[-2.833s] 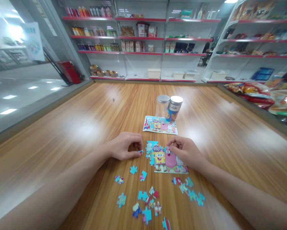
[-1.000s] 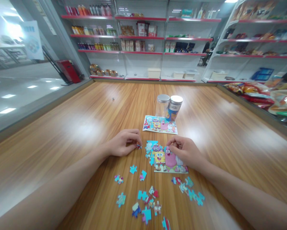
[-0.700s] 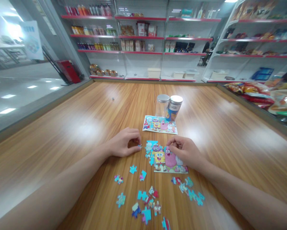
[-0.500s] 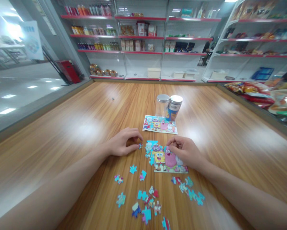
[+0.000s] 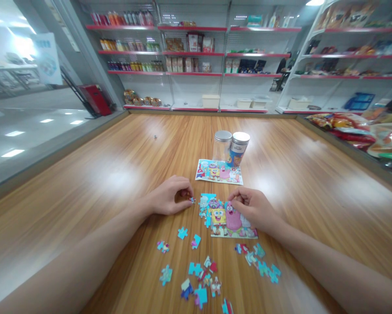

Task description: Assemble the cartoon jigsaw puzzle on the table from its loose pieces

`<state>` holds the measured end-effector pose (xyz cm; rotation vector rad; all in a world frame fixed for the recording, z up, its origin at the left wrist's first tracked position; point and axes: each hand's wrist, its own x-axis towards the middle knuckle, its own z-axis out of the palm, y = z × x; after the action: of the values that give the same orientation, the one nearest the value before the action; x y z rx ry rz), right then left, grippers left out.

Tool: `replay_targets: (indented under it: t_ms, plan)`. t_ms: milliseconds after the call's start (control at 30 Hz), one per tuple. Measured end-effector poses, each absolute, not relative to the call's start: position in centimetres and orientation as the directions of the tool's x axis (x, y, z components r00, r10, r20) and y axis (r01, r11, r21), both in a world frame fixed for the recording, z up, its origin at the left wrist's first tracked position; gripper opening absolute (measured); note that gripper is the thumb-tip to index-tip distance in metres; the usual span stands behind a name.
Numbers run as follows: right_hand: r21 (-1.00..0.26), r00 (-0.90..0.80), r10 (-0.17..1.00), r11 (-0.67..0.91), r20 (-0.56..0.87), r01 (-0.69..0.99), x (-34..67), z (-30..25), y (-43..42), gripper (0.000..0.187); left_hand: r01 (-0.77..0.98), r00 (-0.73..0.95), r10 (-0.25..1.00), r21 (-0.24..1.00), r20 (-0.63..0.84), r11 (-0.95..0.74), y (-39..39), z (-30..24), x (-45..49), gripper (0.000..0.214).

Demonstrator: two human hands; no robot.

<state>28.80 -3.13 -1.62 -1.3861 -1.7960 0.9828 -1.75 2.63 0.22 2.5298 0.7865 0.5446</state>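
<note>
A partly assembled cartoon jigsaw puzzle (image 5: 218, 216) lies flat on the wooden table, its upper edge uneven. To its left, my left hand (image 5: 173, 195) pinches a small jigsaw piece (image 5: 192, 200) between thumb and forefinger, apart from the assembled part. My right hand (image 5: 253, 207) rests over the puzzle's upper right, fingers closed on a piece by the pink figure's head; whether that piece is lifted I cannot tell. This hand hides the puzzle's right side. Behind lies a printed reference picture (image 5: 217, 173) of the same characters.
Loose pieces (image 5: 201, 296) are scattered in front of the puzzle, with another cluster (image 5: 263, 267) to the right. A clear jar (image 5: 221, 150) and a blue-labelled can (image 5: 238, 150) stand at the picture's back edge. Snack bags (image 5: 340, 128) lie beyond the table's right edge; stocked shelves (image 5: 192, 73) stand behind.
The view has tilted slightly, so everything sits a little lower. My left fingers have curled a little around the small piece; my right hand stays in place on the puzzle.
</note>
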Motion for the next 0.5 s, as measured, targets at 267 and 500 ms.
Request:
replay_targets:
  t_ms: [267, 500]
  plan:
    - [-0.861, -0.229, 0.972, 0.167, 0.061, 0.480, 28.83, -1.88, -3.06, 0.010, 0.433, 0.769, 0.601, 0.514, 0.217, -0.740, 2.76, 0.00, -1.77, 0.013]
    - [-0.854, -0.218, 0.975, 0.154, 0.048, 0.496, 28.70, -1.57, -3.20, 0.011, 0.428, 0.775, 0.598, 0.527, 0.205, -0.734, 2.61, 0.26, -1.51, 0.012]
